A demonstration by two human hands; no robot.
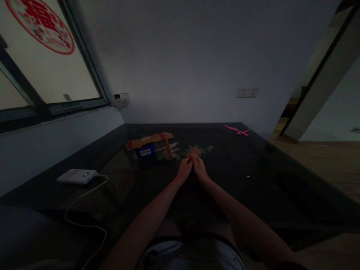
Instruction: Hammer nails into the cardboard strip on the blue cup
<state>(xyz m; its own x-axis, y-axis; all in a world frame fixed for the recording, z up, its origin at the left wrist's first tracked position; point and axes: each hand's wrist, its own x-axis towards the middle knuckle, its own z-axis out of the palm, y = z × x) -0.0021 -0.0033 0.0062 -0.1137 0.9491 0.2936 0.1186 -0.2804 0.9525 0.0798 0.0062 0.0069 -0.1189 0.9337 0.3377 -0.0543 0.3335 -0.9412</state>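
My left hand and my right hand meet over the dark tabletop, their fingertips touching. The fingers of both look drawn in and pressed together, and I see nothing held in them. Just past them is a printed flower pattern on the table. To the left of my left hand stands a small blue box with a white label. Across its top lies a long tan-orange piece with a red end, and a narrow strip of similar colour slants down from it to the table.
A white power bank lies at the left, its white cable running off the near edge. A pink ribbon-like strip is at the far right corner. The table meets a wall with sockets; a window is on the left.
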